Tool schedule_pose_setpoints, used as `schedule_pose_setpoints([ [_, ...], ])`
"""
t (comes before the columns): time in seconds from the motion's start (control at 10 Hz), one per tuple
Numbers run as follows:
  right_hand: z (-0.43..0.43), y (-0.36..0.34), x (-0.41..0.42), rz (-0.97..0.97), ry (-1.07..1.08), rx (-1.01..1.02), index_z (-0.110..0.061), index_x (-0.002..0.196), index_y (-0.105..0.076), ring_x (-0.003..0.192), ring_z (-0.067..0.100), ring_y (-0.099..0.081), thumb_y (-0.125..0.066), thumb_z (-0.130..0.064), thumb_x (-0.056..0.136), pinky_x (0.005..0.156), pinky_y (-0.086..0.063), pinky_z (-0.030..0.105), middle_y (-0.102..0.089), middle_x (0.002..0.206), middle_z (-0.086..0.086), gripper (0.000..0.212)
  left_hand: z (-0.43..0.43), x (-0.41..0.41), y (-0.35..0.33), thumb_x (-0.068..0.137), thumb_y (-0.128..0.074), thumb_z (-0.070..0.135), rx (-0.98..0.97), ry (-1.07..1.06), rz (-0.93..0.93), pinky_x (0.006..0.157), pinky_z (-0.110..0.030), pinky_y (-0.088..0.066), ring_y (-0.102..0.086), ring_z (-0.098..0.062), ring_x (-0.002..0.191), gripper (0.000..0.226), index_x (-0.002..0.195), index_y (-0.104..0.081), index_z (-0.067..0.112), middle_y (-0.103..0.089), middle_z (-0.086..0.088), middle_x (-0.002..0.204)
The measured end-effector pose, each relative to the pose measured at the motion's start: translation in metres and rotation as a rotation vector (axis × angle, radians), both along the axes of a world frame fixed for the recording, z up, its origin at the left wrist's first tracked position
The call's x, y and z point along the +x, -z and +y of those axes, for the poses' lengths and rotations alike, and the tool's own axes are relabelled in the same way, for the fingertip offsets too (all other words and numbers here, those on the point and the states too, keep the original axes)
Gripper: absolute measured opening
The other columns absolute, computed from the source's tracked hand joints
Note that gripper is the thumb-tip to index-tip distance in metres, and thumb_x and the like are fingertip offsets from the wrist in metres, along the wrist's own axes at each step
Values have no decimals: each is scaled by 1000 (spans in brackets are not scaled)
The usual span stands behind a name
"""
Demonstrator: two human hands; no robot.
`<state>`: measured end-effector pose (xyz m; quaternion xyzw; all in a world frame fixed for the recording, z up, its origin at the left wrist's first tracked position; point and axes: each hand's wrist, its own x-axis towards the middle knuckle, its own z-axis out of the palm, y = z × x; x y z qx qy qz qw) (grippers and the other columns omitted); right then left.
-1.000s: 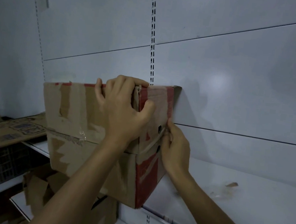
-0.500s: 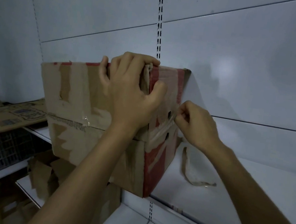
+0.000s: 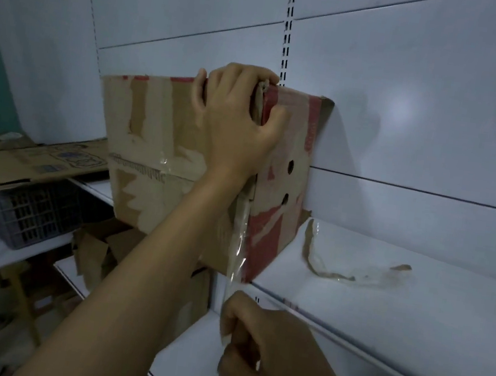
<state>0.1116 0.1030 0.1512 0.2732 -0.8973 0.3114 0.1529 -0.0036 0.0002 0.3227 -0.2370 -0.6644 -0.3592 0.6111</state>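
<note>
Within the last second the right hand [image 3: 262, 354] had dropped below the near shelf [image 3: 383, 300] edge, pinching a clear tape strip [image 3: 237, 259] peeled down the corner of the box [image 3: 163, 151], which stood on the shelf with the left hand [image 3: 233, 122] gripping its top, so stripping looked well advanced.

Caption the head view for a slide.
Left hand grips the cardboard box on a shelf while the right hand pulls a clear tape strip off its corner.

The torn brown-and-red cardboard box [image 3: 153, 131] stands upright on the white shelf [image 3: 398, 308], clear tape [image 3: 236, 259] stretched down its corner.
</note>
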Motion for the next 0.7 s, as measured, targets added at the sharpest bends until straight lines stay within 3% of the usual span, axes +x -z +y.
schedule_pose_setpoints([
  [0.1,1,-3,20,95,5,-104,-24,83,-56,74,7,-60,-45,-61,72,64,-48,16,-63,81,-12,41,0,0,4,73,-51,29,2,27,-3,113,-49,-22,-56,-16,105,31,98,-67,17,-63,5,98],
  [0.2,0,-12,39,146,72,-173,-29,71,-51,69,6,-59,-48,-62,72,59,-43,13,-61,73,-15,34,-2,2,10,80,-51,25,2,88,-21,116,-48,-18,-41,-26,132,44,119,-61,10,-59,-6,125],
  [0.3,-1,-17,40,166,165,-320,-37,81,-51,70,7,-61,-56,-65,66,56,-45,14,-62,79,-16,32,-2,13,25,90,-48,17,-6,173,-96,120,-44,-7,-14,-27,146,54,142,-40,8,-30,-12,153],
  [0.4,-1,-31,38,209,224,-389,-39,83,-49,69,9,-60,-57,-65,65,54,-45,14,-62,80,-16,33,-17,23,46,96,-42,10,-53,291,-167,120,-48,-11,-11,-20,147,51,146,-33,9,-20,-10,158],
  [0.5,-6,-41,27,184,239,-567,-33,83,-55,60,13,-59,-42,-58,76,55,-49,28,-65,73,-5,29,-44,20,81,97,-38,19,-75,244,-161,113,-45,-30,-28,-18,142,44,139,-44,7,-33,-8,153],
  [0.6,-16,-61,13,146,309,-583,-24,80,-57,58,13,-59,-31,-66,80,55,-49,36,-64,71,2,49,-62,5,132,97,-37,26,-105,81,-214,113,-47,-27,-24,-17,144,51,146,-31,14,-21,-3,157],
  [0.7,-35,-86,-1,228,504,-341,-29,87,-51,65,4,-59,-31,-78,80,57,-46,27,-61,72,-10,53,-64,-12,173,98,-29,32,-203,20,-198,119,-45,-4,-5,-23,148,62,152,1,26,7,3,161],
])
